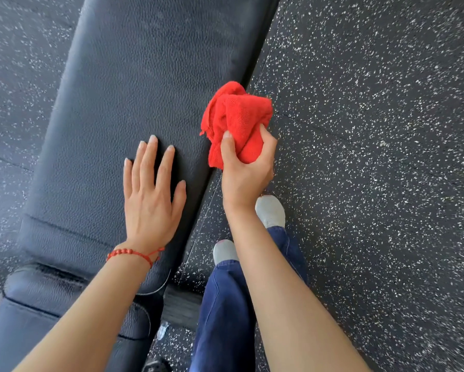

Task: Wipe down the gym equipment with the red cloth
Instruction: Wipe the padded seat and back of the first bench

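Note:
A long black padded gym bench (pixel 134 76) runs from the lower left up to the top centre. My left hand (pixel 151 194) lies flat on its pad near the right edge, fingers spread, a red bead bracelet on the wrist. My right hand (pixel 245 167) is shut on a bunched red cloth (pixel 236 116), held just off the bench's right edge, over the floor. The cloth's upper folds sit level with the pad's edge; whether they touch it is unclear.
Black rubber flooring with white speckles (pixel 373 157) surrounds the bench on both sides. My legs in blue trousers (pixel 225 312) and grey-toed feet (pixel 269 210) stand right of the bench. A second, shorter seat pad (pixel 51 304) adjoins at the lower left.

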Action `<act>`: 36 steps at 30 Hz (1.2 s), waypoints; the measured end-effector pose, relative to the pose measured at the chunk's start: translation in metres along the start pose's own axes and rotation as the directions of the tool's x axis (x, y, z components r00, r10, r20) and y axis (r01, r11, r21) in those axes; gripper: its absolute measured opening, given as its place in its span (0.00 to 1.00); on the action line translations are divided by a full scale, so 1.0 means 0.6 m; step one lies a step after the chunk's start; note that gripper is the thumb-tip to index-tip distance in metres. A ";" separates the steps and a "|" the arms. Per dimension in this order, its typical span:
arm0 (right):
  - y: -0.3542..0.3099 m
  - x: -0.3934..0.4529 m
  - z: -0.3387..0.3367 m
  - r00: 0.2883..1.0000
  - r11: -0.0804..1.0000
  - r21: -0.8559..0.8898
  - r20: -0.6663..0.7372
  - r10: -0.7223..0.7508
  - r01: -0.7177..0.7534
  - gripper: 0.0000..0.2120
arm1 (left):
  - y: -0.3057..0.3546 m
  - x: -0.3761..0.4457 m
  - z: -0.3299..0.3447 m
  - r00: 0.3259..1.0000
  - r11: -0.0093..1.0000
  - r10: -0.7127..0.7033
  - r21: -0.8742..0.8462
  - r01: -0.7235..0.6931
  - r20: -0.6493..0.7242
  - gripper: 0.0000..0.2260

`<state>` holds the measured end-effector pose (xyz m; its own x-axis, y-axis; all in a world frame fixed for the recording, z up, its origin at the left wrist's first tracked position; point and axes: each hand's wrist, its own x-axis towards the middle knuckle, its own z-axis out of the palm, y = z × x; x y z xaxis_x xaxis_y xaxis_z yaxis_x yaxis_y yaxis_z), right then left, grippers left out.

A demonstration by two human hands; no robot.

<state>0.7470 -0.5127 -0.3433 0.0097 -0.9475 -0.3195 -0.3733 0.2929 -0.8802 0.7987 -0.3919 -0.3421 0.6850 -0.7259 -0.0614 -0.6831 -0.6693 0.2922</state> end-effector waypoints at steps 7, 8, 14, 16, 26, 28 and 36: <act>0.030 -0.059 -0.027 0.999 1.000 -0.017 0.037 -0.001 0.002 0.24 | -0.009 -0.068 0.002 0.999 0.999 -0.039 0.018 0.039 -0.024 0.23; 0.036 -0.067 -0.031 0.999 1.000 -0.023 0.047 -0.004 0.005 0.24 | -0.010 -0.076 0.003 0.998 0.999 -0.050 0.020 0.051 -0.027 0.23; 0.065 -0.109 -0.059 0.994 1.000 -0.029 0.113 0.013 -0.010 0.24 | -0.007 -0.125 0.011 0.992 0.994 -0.112 0.015 0.113 -0.065 0.23; 0.072 -0.124 -0.069 0.990 1.000 -0.029 0.142 0.009 -0.005 0.24 | -0.007 -0.142 0.012 0.988 0.990 -0.135 0.018 0.137 -0.077 0.24; 0.104 -0.167 -0.100 0.967 0.998 -0.059 0.252 0.032 -0.017 0.23 | -0.011 -0.207 0.009 0.985 0.986 -0.162 0.041 0.164 -0.063 0.24; 0.108 -0.177 -0.105 0.964 0.997 -0.064 0.262 0.047 -0.031 0.22 | -0.012 -0.219 0.005 0.983 0.983 -0.174 0.043 0.177 -0.052 0.24; 0.123 -0.210 -0.122 0.956 0.995 -0.088 0.286 0.062 -0.038 0.22 | -0.019 -0.255 0.004 0.980 0.981 -0.191 0.037 0.193 -0.050 0.23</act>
<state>0.6506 -0.3808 -0.3424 0.2518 -0.8513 -0.4603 -0.4532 0.3165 -0.8333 0.7009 -0.2737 -0.3381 0.8146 -0.5760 -0.0677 -0.5472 -0.8020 0.2394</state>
